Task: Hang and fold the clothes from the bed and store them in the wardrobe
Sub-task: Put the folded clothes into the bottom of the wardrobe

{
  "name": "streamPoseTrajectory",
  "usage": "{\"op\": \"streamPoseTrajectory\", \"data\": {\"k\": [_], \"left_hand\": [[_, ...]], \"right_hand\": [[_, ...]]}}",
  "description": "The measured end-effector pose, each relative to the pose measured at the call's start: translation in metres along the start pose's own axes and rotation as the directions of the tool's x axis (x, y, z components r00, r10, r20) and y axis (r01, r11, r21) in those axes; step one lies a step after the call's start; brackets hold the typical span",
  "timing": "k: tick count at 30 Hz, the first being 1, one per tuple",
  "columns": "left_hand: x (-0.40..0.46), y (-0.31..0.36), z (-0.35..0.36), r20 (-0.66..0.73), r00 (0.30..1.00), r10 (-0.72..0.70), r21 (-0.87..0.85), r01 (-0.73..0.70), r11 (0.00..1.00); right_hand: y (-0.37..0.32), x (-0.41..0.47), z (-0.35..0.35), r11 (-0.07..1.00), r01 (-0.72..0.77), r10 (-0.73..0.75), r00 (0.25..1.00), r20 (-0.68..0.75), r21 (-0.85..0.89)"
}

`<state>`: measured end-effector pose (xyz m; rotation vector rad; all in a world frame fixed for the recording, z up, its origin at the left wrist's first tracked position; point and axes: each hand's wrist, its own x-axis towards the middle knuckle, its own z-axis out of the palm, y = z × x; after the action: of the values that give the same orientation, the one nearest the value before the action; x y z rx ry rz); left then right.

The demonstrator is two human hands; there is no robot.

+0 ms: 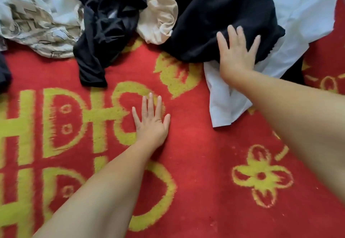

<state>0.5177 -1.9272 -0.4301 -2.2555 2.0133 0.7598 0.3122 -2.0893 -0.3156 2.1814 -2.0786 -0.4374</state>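
Note:
A heap of clothes lies across the far side of the bed. A thick black garment [220, 14] sits at the upper right on top of a white garment [302, 17] whose sleeve reaches toward me. My right hand [237, 53] lies flat with straight, spread fingers on the edge of the black garment. My left hand [151, 120] rests flat, fingers spread, on the red blanket [196, 153] and holds nothing. A thin crumpled black garment [104, 23] lies in the middle of the heap.
A cream garment [160, 10] is bunched between the two black ones. A pale printed fabric [37, 17] fills the upper left. A dark cloth [3, 70] shows at the left edge. The red blanket has yellow patterns.

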Motion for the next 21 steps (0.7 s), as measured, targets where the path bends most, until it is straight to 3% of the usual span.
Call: {"op": "streamPoseTrajectory", "data": {"k": [3, 6, 8, 11, 12, 13, 15, 16, 18, 21], "left_hand": [[-0.001, -0.002, 0.006, 0.109, 0.994, 0.021, -0.023, -0.019, 1.000], [0.003, -0.009, -0.001, 0.205, 0.979, 0.005, -0.035, 0.002, 0.999], [0.009, -0.008, -0.012, 0.301, 0.954, 0.006, -0.048, 0.008, 0.999], [0.016, 0.001, -0.043, 0.431, 0.902, -0.011, -0.163, 0.090, 0.982], [0.016, 0.003, -0.062, 0.476, 0.879, -0.019, -0.314, 0.190, 0.930], [0.016, 0.004, -0.079, 0.537, 0.843, -0.011, -0.510, 0.336, 0.792], [0.005, 0.002, -0.112, 0.647, 0.760, 0.053, -0.727, 0.595, 0.343], [-0.006, -0.001, -0.124, 0.666, 0.740, 0.092, -0.741, 0.643, 0.192], [-0.040, -0.011, -0.136, 0.667, 0.740, 0.083, -0.744, 0.668, 0.022], [-0.098, -0.028, -0.122, 0.658, 0.742, -0.126, -0.752, 0.656, -0.069]], "right_hand": [[0.022, 0.008, 0.006, 0.987, -0.148, 0.140, 0.984, 0.108, 0.068], [0.023, 0.003, 0.000, 0.930, -0.103, 0.079, 0.993, 0.083, 0.352], [0.005, -0.008, -0.010, 0.837, -0.097, 0.065, 0.995, 0.078, 0.539], [-0.036, -0.049, -0.015, 0.632, -0.193, 0.033, 0.974, 0.223, 0.750], [-0.052, -0.069, -0.015, 0.591, -0.232, -0.002, 0.957, 0.289, 0.772], [-0.067, -0.091, -0.013, 0.563, -0.266, -0.039, 0.937, 0.347, 0.783], [-0.099, -0.135, -0.018, 0.496, -0.318, -0.134, 0.891, 0.433, 0.808], [-0.114, -0.156, -0.025, 0.451, -0.344, -0.186, 0.866, 0.464, 0.823], [-0.136, -0.201, -0.041, 0.370, -0.401, -0.276, 0.814, 0.511, 0.838], [-0.147, -0.260, -0.059, 0.274, -0.484, -0.420, 0.717, 0.557, 0.831]]}}
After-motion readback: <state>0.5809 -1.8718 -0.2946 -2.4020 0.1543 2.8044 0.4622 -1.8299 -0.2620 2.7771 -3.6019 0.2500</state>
